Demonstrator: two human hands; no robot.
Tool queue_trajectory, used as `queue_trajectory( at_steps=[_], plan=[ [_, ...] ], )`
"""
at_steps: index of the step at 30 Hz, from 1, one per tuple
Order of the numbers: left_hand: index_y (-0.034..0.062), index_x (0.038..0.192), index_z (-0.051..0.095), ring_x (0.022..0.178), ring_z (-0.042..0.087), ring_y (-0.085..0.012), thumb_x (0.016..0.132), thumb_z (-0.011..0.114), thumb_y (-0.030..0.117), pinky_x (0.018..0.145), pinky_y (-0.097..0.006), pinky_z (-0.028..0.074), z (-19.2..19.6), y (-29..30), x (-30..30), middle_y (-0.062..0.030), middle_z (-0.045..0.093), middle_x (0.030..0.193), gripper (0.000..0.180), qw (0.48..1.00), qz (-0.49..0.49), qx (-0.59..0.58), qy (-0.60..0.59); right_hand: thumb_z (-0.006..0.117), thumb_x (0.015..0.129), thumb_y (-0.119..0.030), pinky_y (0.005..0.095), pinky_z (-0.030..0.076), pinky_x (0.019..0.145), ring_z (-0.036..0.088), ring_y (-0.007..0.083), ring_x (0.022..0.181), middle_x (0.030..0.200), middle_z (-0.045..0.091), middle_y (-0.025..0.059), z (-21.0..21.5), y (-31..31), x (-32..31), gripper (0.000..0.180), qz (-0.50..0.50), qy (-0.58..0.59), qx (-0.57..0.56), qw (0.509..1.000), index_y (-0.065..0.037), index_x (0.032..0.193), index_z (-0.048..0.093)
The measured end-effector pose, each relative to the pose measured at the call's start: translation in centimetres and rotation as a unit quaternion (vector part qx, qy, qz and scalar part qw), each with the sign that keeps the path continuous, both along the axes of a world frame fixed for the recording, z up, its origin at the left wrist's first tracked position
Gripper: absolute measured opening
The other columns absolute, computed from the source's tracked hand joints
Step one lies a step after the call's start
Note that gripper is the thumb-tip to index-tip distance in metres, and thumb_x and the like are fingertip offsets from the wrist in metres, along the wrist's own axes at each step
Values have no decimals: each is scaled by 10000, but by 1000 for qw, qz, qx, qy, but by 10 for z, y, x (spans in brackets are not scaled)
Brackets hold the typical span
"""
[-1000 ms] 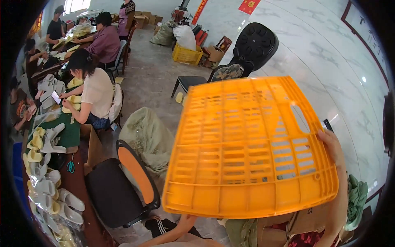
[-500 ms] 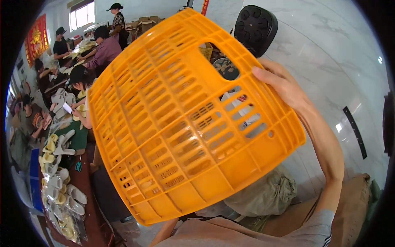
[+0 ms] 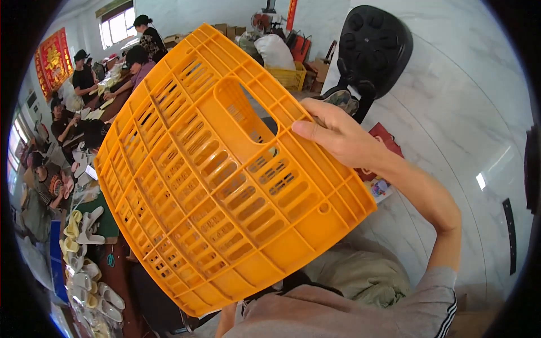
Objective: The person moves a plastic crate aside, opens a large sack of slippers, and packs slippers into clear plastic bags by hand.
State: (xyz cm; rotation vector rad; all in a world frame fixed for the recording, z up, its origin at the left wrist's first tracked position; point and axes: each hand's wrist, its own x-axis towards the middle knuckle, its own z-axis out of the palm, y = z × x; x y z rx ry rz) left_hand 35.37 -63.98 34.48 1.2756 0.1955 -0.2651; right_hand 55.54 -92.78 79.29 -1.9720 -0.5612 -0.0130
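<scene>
A large orange slatted plastic crate (image 3: 293,231) fills the middle of the view, held up and tilted. My right hand (image 3: 332,130) is closed on its upper right rim, beside the oblong handle hole, with the thumb on the near face and the fingers behind. My left forearm (image 3: 227,320) shows at the lower edge below the crate. The left hand itself is hidden behind the crate, so its grip cannot be seen.
On the left, a long table (image 3: 127,293) carries pale slippers (image 3: 110,296), with teal scissors (image 3: 110,259). Several people sit or stand at tables beyond. A black chair (image 3: 375,50) is at upper right. A cloth sack (image 3: 366,276) lies below the crate, and a yellow crate (image 3: 287,79) stands behind.
The orange crate and my right hand have shifted left in the view, and the crate has turned slightly. More of the floor and the back of the room shows.
</scene>
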Motion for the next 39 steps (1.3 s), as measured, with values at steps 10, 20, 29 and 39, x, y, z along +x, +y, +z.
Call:
queue_trajectory(
  at_steps=[10,20,29,39],
  plan=[
    [14,1325,343,1156,460,-243,960,440,248,941,-388,406,-22,-96,168,-121,426,1301,445,991,133,16,-9,522,930,-239,251,454,737,539,79,865,961,589,48,-65,-89,253,297,50,89,34,994,30,1055,522],
    [17,1360,319,1185,453,-256,958,447,256,977,-397,392,25,-187,420,-128,409,1336,485,959,262,0,-109,502,936,-213,266,455,766,564,125,901,1018,593,84,-97,-164,526,303,115,163,66,978,45,1094,505],
    [28,1300,403,1096,498,-197,931,505,176,897,-317,432,18,-154,640,-87,480,1249,410,947,310,68,-53,515,926,-223,265,465,711,568,106,837,970,587,59,-108,-165,724,280,75,156,96,980,10,1081,525],
    [13,1269,435,1132,453,-176,923,522,232,947,-323,375,7,-84,947,-48,471,1252,419,979,181,60,-78,526,926,-243,231,447,694,557,87,819,945,580,22,-119,-195,918,286,-76,107,147,980,-5,1084,528]
  ],
)
